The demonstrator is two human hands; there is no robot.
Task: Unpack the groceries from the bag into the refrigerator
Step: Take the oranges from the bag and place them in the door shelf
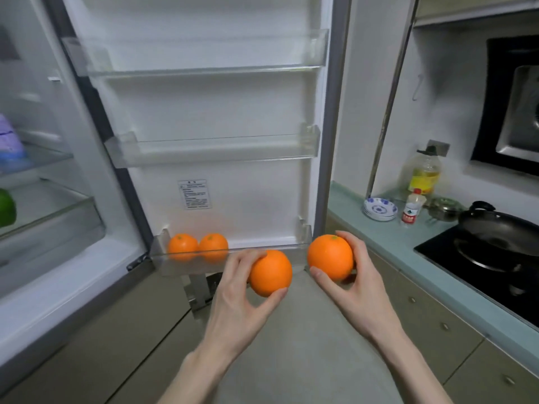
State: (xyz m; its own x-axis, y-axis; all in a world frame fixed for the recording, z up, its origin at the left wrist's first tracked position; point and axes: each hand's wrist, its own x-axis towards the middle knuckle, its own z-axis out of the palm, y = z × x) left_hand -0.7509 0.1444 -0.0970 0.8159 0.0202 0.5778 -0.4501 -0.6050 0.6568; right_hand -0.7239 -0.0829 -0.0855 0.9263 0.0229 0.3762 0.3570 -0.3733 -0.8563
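The refrigerator door [204,112] stands open in front of me. Its bottom door bin [262,253] holds two oranges [183,246] [213,246] side by side at its left end. My left hand [233,293] grips a third orange [271,272] just in front of the bin's clear front wall. My right hand [347,278] holds a fourth orange [330,256] near the bin's right end. The grocery bag is out of view.
Two upper door bins [204,68] [215,150] hold nothing. Fridge shelves at left carry a purple pack [10,141] and a green item [6,208]. At right, the counter [388,237] bears stacked bowls [380,209], an oil bottle [424,173], a small bottle [412,209] and a wok [501,231].
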